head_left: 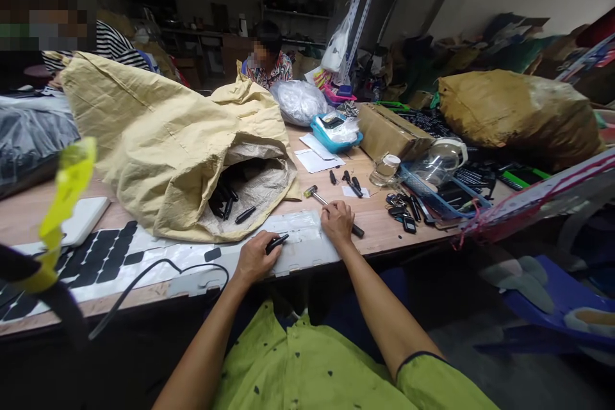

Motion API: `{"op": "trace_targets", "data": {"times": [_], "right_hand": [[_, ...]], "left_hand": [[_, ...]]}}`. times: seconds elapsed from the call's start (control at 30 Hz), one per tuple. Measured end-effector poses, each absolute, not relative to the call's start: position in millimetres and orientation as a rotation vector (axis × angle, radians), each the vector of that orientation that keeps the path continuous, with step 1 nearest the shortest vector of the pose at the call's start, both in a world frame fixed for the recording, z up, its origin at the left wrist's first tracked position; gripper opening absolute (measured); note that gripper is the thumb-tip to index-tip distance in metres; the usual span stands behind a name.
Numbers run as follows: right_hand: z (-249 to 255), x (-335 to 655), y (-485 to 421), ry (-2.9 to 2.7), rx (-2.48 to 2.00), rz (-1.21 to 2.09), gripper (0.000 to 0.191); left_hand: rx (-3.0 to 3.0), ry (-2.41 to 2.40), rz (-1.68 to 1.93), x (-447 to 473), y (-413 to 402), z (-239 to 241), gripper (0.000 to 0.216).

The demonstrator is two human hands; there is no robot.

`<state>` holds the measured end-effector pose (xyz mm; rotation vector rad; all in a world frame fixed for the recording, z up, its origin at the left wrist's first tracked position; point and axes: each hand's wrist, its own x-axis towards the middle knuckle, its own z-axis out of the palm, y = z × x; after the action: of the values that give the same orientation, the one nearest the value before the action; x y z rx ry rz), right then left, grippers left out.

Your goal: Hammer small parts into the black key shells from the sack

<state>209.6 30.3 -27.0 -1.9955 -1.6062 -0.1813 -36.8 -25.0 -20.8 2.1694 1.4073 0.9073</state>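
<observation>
My left hand (253, 259) pinches a small black pen-shaped piece (277, 243) over a grey-white board (307, 250) at the table's front edge. My right hand (337, 223) is closed round the handle of a small hammer (357, 230), whose head points away from me to the left. Just beyond my left hand, a large cream sack (168, 154) lies on its side with its mouth facing me. Inside it are several black pieces (225, 198) of similar shape, and one lies by itself at the opening.
Black pieces (353, 184) lie past the hammer, near a glass jar (385, 170). To the right are keys (400, 210), a blue basket (461, 208), a cardboard box (391, 131) and a brown sack (514, 109). Black patches (98, 256) and a cable (158, 262) lie left. Two people sit opposite.
</observation>
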Motion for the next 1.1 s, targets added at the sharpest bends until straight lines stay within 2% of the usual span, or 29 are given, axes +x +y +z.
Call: {"op": "trace_targets", "data": {"times": [1.1], "right_hand": [[-25.2, 209.4, 35.1, -1.641, -2.018, -0.107, 0.022]], "left_hand": [[2.174, 1.451, 0.911, -33.8, -15.9, -22.0, 0.019]]}}
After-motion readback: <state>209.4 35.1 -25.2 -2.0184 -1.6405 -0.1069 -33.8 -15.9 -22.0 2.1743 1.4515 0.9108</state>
